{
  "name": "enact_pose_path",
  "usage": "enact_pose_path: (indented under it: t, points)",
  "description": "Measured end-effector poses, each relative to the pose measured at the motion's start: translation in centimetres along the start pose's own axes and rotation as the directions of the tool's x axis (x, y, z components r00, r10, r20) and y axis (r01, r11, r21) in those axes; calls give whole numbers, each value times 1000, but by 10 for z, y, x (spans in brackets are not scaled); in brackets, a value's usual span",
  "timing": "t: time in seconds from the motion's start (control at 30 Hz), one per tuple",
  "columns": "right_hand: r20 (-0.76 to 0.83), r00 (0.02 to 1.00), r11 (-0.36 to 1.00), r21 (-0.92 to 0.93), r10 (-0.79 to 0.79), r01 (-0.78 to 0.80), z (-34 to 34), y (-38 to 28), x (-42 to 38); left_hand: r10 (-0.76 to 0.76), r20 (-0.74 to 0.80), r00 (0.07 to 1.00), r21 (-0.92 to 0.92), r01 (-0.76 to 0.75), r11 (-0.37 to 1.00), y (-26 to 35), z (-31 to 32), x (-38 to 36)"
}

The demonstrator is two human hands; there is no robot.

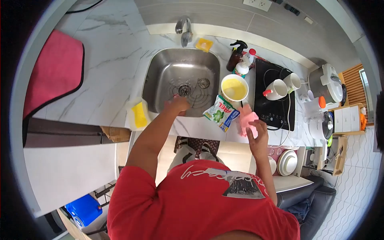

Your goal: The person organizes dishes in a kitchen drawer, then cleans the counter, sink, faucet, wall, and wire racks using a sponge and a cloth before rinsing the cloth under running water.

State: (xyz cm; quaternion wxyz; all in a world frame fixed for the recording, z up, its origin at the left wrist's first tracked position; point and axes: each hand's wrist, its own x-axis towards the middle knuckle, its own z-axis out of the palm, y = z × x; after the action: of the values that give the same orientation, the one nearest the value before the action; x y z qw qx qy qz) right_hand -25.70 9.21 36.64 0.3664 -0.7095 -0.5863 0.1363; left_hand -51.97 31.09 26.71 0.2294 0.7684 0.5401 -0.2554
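My left hand (178,105) reaches down into the steel sink (160,64), near the drain (184,90); something small and pinkish shows at its fingers, but I cannot make it out. My right hand (256,134) is raised over the counter edge, closed on a crumpled pink cloth (246,117). A green and white detergent pouch (221,113) lies on the counter between the two hands. Just behind it stands a white bowl of yellow liquid (234,88).
A yellow sponge in a wrapper (139,114) lies left of the sink, another yellow sponge (204,44) by the tap (185,31). A dark pump bottle (235,56), a black induction hob (276,100) with white mugs (276,90), a rice cooker (326,83). A red mat (56,70) lies far left.
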Motion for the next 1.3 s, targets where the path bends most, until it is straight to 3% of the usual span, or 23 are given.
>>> enact_pose_path:
  t: [0.07,0.2,0.4,0.5,0.53,0.63,0.67,0.7,0.73,0.77,0.83,0.87,0.93,0.97,1.03,1.07,1.13,1.2,1.27,1.3]
  points:
    - [-23,1000,1000,-21,8,-9,-1,-3,-3,-11,114,993,101,-1,995,-25,23,44]
    - [-40,991,991,-32,130,-131,-4,-4,-23,-27,179,984,198,-9,980,-48,65,97]
    - [-53,937,937,-27,346,-347,0,-15,-50,-9,114,993,242,-19,970,-60,93,126]
    - [0,914,905,143,406,-402,15,-20,-51,52,6,999,192,-52,980,-60,83,123]
    - [-2,917,906,149,400,-395,23,-24,-46,73,-58,996,158,-63,985,-62,75,118]
    - [178,913,795,450,367,-408,57,-27,-32,116,-233,966,-78,-138,987,-73,48,94]
    - [248,923,833,408,294,-375,61,-40,-18,129,-253,959,-231,-189,954,-76,36,75]
    - [308,907,770,488,288,-410,79,-35,-12,141,-274,951,-376,-241,895,-80,22,56]
    - [365,889,698,560,274,-446,98,-31,-7,156,-316,936,-628,-330,705,-83,11,41]
    - [365,891,700,560,272,-443,108,-39,3,155,-319,935,-628,-332,704,-84,-2,26]
    - [573,779,426,656,256,-623,129,-57,27,166,-257,952,-857,-304,416,-79,-27,-3]
    - [573,779,428,656,254,-622,143,-64,36,164,-259,952,-857,-305,415,-74,-42,-24]
    - [567,747,276,699,348,-659,169,-75,50,185,-379,907,-894,-410,180,-60,-66,-63]
    - [576,739,273,692,349,-668,176,-85,58,179,-371,911,-899,-401,178,-58,-67,-73]
    - [774,595,-242,633,216,-736,183,-101,79,399,-459,794,-827,-546,136,-50,-67,-82]
    - [770,599,-233,638,220,-734,190,-103,81,402,-465,788,-824,-552,128,-43,-60,-80]
    - [678,715,-537,544,-171,-644,209,-103,90,493,-757,429,-451,-889,80,-32,-43,-70]
    - [700,700,-521,549,-140,-653,193,-132,106,527,-721,449,-448,-883,139,-32,-57,-91]
    - [528,849,-42,849,28,-527,173,-147,122,185,-923,338,-344,-939,-3,-36,-61,-96]
    - [495,869,59,868,-19,-493,155,-155,135,114,-844,524,-526,-850,20,-46,-68,-103]
